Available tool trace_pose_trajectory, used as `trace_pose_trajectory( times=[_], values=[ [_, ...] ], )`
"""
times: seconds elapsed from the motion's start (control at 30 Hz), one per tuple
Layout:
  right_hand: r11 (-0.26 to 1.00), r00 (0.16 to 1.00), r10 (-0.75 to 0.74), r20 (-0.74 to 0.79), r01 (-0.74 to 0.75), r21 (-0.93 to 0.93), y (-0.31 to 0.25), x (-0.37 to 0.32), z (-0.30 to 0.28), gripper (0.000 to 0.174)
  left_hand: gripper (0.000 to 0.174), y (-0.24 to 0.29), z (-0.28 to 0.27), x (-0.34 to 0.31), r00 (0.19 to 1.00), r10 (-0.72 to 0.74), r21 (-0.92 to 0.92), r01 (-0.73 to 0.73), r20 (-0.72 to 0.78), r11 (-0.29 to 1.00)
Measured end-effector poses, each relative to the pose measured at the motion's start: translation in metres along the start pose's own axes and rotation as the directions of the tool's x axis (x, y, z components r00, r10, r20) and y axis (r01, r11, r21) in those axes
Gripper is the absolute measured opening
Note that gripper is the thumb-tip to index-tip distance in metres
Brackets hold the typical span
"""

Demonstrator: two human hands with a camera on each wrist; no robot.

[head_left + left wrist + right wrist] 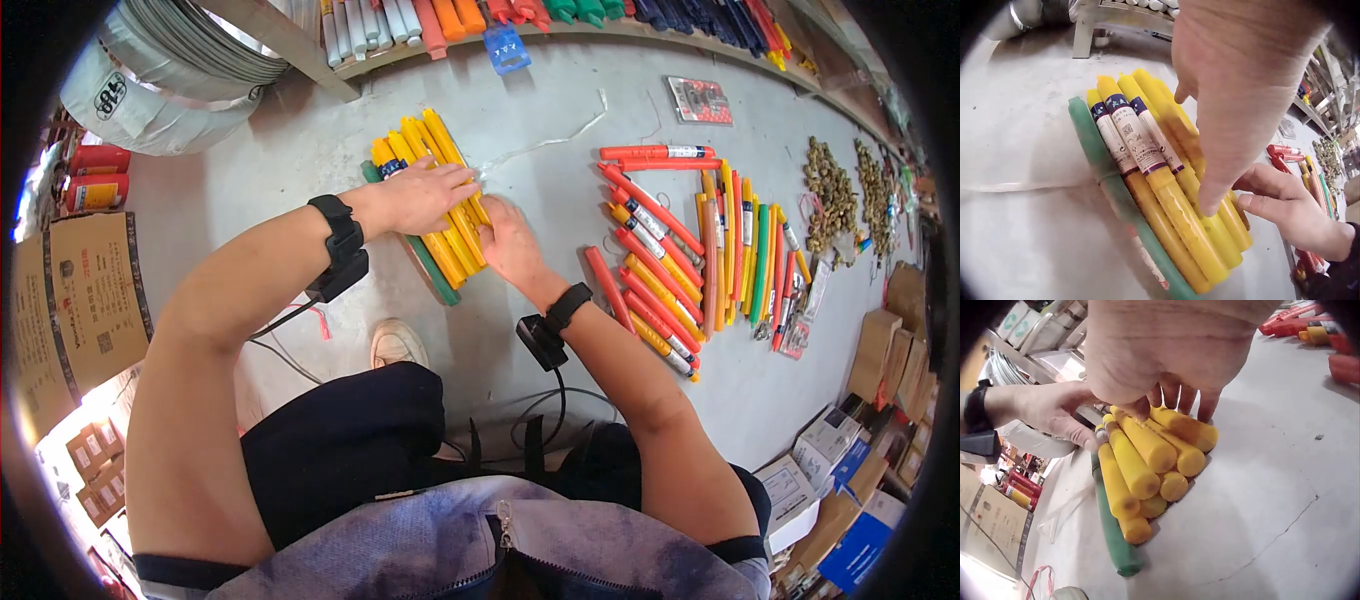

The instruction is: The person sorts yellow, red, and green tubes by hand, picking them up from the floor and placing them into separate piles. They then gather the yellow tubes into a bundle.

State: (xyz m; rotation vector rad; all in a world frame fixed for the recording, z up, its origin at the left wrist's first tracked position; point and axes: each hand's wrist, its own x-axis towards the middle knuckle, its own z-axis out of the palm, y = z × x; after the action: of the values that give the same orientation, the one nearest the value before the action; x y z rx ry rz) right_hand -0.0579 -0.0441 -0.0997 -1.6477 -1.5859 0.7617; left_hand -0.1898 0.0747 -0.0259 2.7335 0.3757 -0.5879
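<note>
A slanted stack of thick yellow sticks (455, 250), some with white and navy labels, lies on the floor in front of the person. One green stick (1110, 181) lies along its left side. My left hand (425, 195) lies over the top of the stack, its fingers extended across the yellow sticks. At the right side, my right hand (515, 240) holds the outermost yellow stick (1194, 432), thumb on one side and fingers on the other. The rounded near ends of the stack show in the right wrist view.
To the right lies a spread pile of red, yellow and green sticks (660, 270). Small brass-coloured pieces (830, 195) are heaped beyond it. A shelf (600, 38) of coloured sticks runs along the back. Cable coils (165, 85) and a cardboard box (85, 310) stand at the left.
</note>
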Motion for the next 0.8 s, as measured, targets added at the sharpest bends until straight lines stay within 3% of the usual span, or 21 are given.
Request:
trace_pose_trajectory(
  times=[0.23, 0.3, 0.33, 0.4, 0.43, 0.47, 0.5, 0.53, 0.57, 0.6, 0.7, 0.77, 0.8],
  values=[
    [0.999, 1.000, 0.011, -0.013, -0.011, -0.047, 0.004, -0.001, -0.011, 0.031, 0.049, -0.005, 0.016, 0.021, 0.995, 0.051, 0.084, -0.044, -0.084, 0.996],
    [0.990, 0.998, -0.061, 0.023, 0.064, -0.129, 0.000, -0.007, -0.032, 0.026, 0.046, -0.002, 0.010, 0.025, 0.999, 0.018, 0.086, -0.022, 0.050, 0.996],
    [0.989, 0.999, -0.048, 0.014, 0.049, -0.141, -0.002, -0.010, -0.051, 0.026, 0.041, -0.005, 0.017, 0.028, 0.999, 0.034, 0.083, -0.031, -0.037, 0.996],
    [0.946, 0.936, -0.021, 0.352, 0.132, -0.295, -0.004, -0.019, -0.106, 0.026, 0.038, -0.004, 0.007, 0.036, 1.000, 0.028, 0.076, -0.028, 0.011, 0.997],
    [0.906, 0.898, 0.004, 0.441, 0.183, -0.381, -0.003, -0.024, -0.134, 0.025, 0.036, -0.002, 0.003, 0.040, 0.998, 0.002, 0.070, -0.006, 0.065, 0.998],
    [0.858, 0.852, 0.040, 0.522, 0.238, -0.455, 0.001, -0.030, -0.165, 0.023, 0.030, -0.001, 0.001, 0.046, 0.998, 0.019, 0.097, -0.025, 0.063, 0.995],
    [0.825, 0.804, -0.053, 0.592, 0.369, -0.428, 0.008, -0.039, -0.194, 0.021, 0.030, 0.005, -0.007, 0.053, 0.997, 0.043, 0.098, -0.050, 0.067, 0.994],
    [0.829, 0.840, -0.077, 0.537, 0.354, -0.433, 0.025, -0.057, -0.220, 0.016, 0.029, 0.012, -0.019, 0.058, 0.995, 0.028, 0.095, -0.038, 0.099, 0.995],
    [0.771, 0.821, 0.052, 0.568, 0.329, -0.545, 0.035, -0.072, -0.246, 0.014, 0.028, 0.018, -0.026, 0.067, 0.991, 0.013, 0.096, -0.026, 0.132, 0.995],
    [0.723, 0.775, 0.172, 0.609, 0.320, -0.612, 0.040, -0.086, -0.269, 0.012, 0.022, 0.019, -0.025, 0.075, 0.993, 0.118, 0.082, -0.117, -0.010, 0.990],
    [0.684, 0.784, 0.281, 0.553, 0.241, -0.689, 0.056, -0.133, -0.313, 0.012, 0.016, 0.056, -0.059, 0.100, 0.993, 0.118, 0.062, -0.120, 0.029, 0.991],
    [0.613, 0.692, 0.464, 0.553, 0.200, -0.765, 0.066, -0.155, -0.327, 0.021, 0.015, 0.077, -0.061, 0.116, 0.980, 0.197, 0.048, -0.197, 0.008, 0.979],
    [0.599, 0.697, 0.493, 0.521, 0.162, -0.784, 0.071, -0.163, -0.328, 0.029, 0.017, 0.087, -0.062, 0.122, 0.967, 0.254, 0.027, -0.254, -0.020, 0.967]
  ],
)
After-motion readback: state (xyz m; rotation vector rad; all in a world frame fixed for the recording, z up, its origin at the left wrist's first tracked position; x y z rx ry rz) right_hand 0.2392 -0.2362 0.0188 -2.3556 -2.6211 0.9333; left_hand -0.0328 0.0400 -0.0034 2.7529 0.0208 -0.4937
